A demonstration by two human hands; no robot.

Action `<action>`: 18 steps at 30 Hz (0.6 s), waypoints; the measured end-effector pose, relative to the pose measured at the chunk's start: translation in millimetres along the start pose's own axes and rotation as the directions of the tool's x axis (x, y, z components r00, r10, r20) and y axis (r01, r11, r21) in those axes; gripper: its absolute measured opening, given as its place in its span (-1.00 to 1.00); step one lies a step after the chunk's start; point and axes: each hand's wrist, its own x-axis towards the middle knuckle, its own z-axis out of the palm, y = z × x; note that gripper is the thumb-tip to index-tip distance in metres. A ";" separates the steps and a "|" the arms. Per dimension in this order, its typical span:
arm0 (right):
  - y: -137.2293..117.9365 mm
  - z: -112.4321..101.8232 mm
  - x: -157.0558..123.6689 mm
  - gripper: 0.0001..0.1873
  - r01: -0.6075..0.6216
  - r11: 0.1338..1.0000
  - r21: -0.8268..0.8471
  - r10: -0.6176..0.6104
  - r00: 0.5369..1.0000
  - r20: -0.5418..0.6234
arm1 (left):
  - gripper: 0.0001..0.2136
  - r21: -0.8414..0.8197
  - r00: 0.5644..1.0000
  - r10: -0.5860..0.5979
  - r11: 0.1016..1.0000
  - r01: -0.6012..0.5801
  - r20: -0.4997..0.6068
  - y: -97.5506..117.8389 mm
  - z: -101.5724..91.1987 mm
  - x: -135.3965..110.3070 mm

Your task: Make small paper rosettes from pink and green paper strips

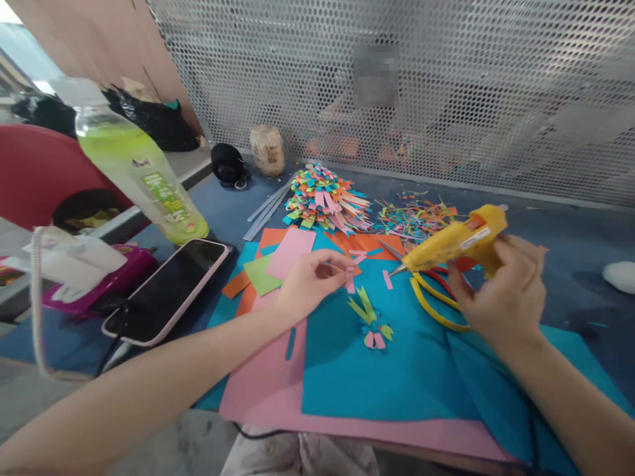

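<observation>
My left hand (317, 281) pinches a small pink paper strip (350, 284) above the blue paper sheet (397, 383). In my right hand (516, 291) is a yellow hot glue gun (454, 241), its metal nozzle pointing left and down. One loose pink strip (387, 279) lies just below the nozzle. Nearer to me, a little figure of folded green, blue and pink paper strips (372, 320) rests on the blue sheet. Yellow-and-red-handled scissors (436, 307) lie partly beneath the glue gun.
Behind the sheets sit a heap of multicoloured paper strips (325, 195) and thin paper scraps (411, 218). Clear glue sticks (268, 211) lie beside the heap. At left are a phone (171, 291), a green drink bottle (143, 172) and a magenta tissue box (99, 281). A perforated metal screen (446, 86) closes off the back.
</observation>
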 end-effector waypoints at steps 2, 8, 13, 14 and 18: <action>-13.2 -0.8 -3.1 -0.26 0.083 0.992 0.093 -0.084 0.997 0.003 | -0.86 -0.004 1.000 0.014 1.000 -0.014 0.021 -2.9 2.0 -0.8; -30.8 -5.8 -4.0 -0.33 0.020 0.985 0.173 -0.024 0.999 0.023 | -0.93 -0.093 0.988 0.060 0.995 -0.048 0.140 -5.3 5.8 -4.9; -33.0 -7.6 -7.4 -0.22 0.074 0.985 0.154 -0.080 0.996 0.033 | -0.93 -0.082 0.985 0.072 0.995 -0.059 0.159 -5.6 7.5 -5.8; -33.5 -8.1 -8.0 -0.23 0.077 0.985 0.154 -0.085 0.995 0.047 | -0.93 -0.059 0.986 0.068 0.996 -0.060 0.151 -5.5 7.8 -5.7; -35.1 -11.5 -6.9 -0.50 -0.018 0.985 0.173 -0.015 0.982 0.187 | -0.93 0.023 0.992 0.054 0.998 -0.057 0.114 -3.5 8.7 -5.0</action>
